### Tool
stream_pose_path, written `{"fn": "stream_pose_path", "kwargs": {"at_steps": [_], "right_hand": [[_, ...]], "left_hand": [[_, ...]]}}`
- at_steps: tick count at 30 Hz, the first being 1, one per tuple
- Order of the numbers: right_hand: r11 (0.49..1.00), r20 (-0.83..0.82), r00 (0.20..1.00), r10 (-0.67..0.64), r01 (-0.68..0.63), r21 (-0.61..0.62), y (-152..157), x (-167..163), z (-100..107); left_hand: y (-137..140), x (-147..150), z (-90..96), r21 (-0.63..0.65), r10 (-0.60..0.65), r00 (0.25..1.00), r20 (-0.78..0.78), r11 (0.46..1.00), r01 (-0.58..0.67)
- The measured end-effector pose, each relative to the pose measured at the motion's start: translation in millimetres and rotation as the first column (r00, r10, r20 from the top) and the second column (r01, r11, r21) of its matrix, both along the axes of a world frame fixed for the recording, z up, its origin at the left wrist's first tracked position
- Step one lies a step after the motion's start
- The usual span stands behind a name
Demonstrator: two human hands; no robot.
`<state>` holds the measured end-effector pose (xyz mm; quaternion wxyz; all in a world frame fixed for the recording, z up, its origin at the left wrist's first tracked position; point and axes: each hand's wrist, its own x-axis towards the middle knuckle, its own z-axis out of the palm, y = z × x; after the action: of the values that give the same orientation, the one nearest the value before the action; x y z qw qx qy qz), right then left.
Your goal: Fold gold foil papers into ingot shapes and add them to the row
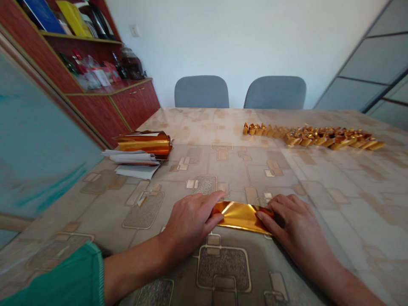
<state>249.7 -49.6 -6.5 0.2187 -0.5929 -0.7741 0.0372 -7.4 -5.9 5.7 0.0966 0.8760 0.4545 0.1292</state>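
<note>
A strip of shiny gold foil paper, folded lengthwise, is held level just above or on the tabletop near me. My left hand pinches its left end, the thumb on the near side and the fingers behind. At the other end, my right hand grips the paper with its thumb in front and fingers curled. The paper's two ends are partly hidden by my hands.
A stack of gold and white paper sheets lies at the table's left. Rows of folded gold paper pieces stand at the far right. Two grey chairs are behind the patterned table; a red cabinet is at left.
</note>
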Motion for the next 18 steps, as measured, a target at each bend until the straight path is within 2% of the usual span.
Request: {"fn": "stream_pose_path", "kwargs": {"at_steps": [8, 11, 15, 18], "right_hand": [[1.000, -0.006, 1.000, -0.002, 0.002, -0.027, 4.0, -2.1, 1.5], [0.999, 0.024, 0.999, -0.027, 0.028, -0.024, 5.4, -1.2, -1.6], [0.999, 0.056, 0.997, -0.046, 0.046, 0.003, 6.5, -1.4, -4.9], [0.999, 0.055, 0.997, -0.047, 0.046, 0.012, 6.8, -1.9, -5.4]], "left_hand": [[0.8, 1.2, -0.7, -0.054, 0.024, 1.000, 0.021, 0.998, -0.022], [0.8, 1.2, -3.1, -0.002, -0.004, 0.997, 0.072, 1.000, 0.004], [-1.0, 1.3, -6.7, 0.210, -0.122, 0.992, 0.027, 0.971, 0.114], [-0.7, 2.5, -6.7, 0.272, -0.314, 0.947, -0.066, 0.908, 0.320]]}}
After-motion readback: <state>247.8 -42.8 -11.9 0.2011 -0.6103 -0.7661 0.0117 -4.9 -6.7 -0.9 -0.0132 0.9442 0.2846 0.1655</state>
